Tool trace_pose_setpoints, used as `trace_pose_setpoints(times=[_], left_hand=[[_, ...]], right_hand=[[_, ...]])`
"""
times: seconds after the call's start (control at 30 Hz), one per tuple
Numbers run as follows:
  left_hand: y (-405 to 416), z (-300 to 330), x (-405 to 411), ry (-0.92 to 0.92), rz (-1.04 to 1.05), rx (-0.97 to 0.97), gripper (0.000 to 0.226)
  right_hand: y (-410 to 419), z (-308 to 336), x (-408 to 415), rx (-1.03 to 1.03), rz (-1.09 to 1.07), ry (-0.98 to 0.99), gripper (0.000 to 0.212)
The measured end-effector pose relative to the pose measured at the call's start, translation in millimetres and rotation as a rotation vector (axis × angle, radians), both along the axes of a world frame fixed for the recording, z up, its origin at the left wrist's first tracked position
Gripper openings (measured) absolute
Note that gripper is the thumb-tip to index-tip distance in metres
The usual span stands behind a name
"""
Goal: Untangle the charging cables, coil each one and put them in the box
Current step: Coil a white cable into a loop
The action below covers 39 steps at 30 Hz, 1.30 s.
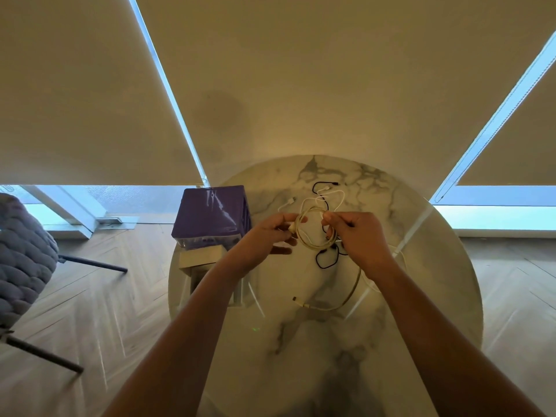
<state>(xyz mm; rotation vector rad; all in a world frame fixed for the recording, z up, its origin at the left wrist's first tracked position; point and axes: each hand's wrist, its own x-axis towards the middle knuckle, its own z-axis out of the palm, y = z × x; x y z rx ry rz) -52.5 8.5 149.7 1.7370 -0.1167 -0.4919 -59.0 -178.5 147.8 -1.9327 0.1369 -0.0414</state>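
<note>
Both hands are above the round marble table (421, 296), a little past its middle. The left hand (267, 236) pinches the white cable coil (313, 233) at its 9 o'clock side, and the right hand (358, 236) grips it at 3 o'clock, with the fingers curled around the loops. How many turns the coil has is hard to count, because the strands overlap.

A black cable (326, 261) lies on the table under the coil; it comes out at 12 o'clock and again at 6 o'clock, and the hands hide its middle part. More white cable (331, 195) loops at 12 o'clock. I cannot tell which strand belongs to which cable. A cream cable (340, 305) curves at 5 o'clock of the coil, and the right forearm covers its far end.

The purple box (210, 215) stands at 9 o'clock on the table edge. Its opening is not visible. A pale box-like thing (201, 257) near it is partly hidden by the left forearm.
</note>
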Motion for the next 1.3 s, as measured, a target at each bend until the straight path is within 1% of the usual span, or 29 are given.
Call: trace_pose_setpoints(times=[0.07, 0.1, 0.2, 0.27, 0.37, 0.43, 0.53, 0.6, 0.7, 0.83, 0.93, 1.03, 1.1, 1.2, 1.23, 1.3], left_hand=[[-0.7, 4.6, 1.6, 0.055, 0.021, -0.03, 0.029], [-0.5, 5.1, 2.2, 0.054, 0.03, -0.024, 0.028], [0.9, 0.1, 2.1, -0.039, 0.049, 0.042, 0.022], [1.8, -3.8, 1.8, -0.065, 0.095, 0.039, 0.017], [3.0, -6.6, 1.4, -0.088, 0.138, 0.031, 0.015], [2.7, -8.3, 1.3, -0.104, 0.187, 0.024, 0.015], [-0.7, -9.3, 3.2, -0.117, 0.281, 0.002, 0.017], [-3.0, -9.3, 4.1, -0.119, 0.335, -0.023, 0.018], [-0.4, -10.8, 5.8, -0.108, 0.418, -0.071, 0.016], [6.2, -13.0, 7.4, -0.073, 0.516, -0.138, 0.014], [7.8, -12.0, 7.0, -0.035, 0.559, -0.219, 0.018], [8.7, -10.4, 5.8, 0.001, 0.571, -0.268, 0.016], [9.6, -9.0, 5.1, 0.023, 0.577, -0.285, 0.014], [10.4, -8.0, 4.6, 0.053, 0.547, -0.303, 0.014], [10.2, -7.5, 4.2, 0.065, 0.526, -0.302, 0.014], [8.7, -6.7, 3.1, 0.085, 0.472, -0.29, 0.015]], right_hand=[[1.2, -0.6, -0.7, -0.04, -0.01, -0.002, 0.025], [1.9, -1.0, -1.1, -0.065, -0.01, -0.004, 0.025], [3.1, -1.4, -1.8, -0.14, -0.006, 0.003, 0.021], [3.6, -0.3, -2.8, -0.186, 0.006, 0.005, 0.02], [4.3, -0.7, -2.8, -0.202, 0.029, -0.017, 0.02], [5.8, -3.9, -1.5, -0.173, 0.045, -0.039, 0.023], [8.0, -10.7, 1.1, -0.065, 0.047, -0.048, 0.028], [8.3, -16.9, 1.5, 0.003, 0.053, -0.038, 0.026], [7.5, -30.7, -1.7, 0.073, 0.06, -0.028, 0.016], [15.9, -51.3, -15.8, 0.225, 0.065, 0.039, 0.022], [25.8, -69.8, -30.7, 0.209, 0.117, 0.096, 0.016], [31.1, -79.2, -35.6, 0.189, 0.19, 0.165, 0.011], [30.7, -77.3, -31.7, 0.275, 0.166, 0.19, 0.013], [23.1, -67.5, -20.3, 0.461, 0.004, 0.203, 0.015], [20.2, -62.8, -16.1, 0.551, -0.05, 0.21, 0.015], [16.1, -52.8, -7.8, 0.802, -0.117, 0.224, 0.015]])
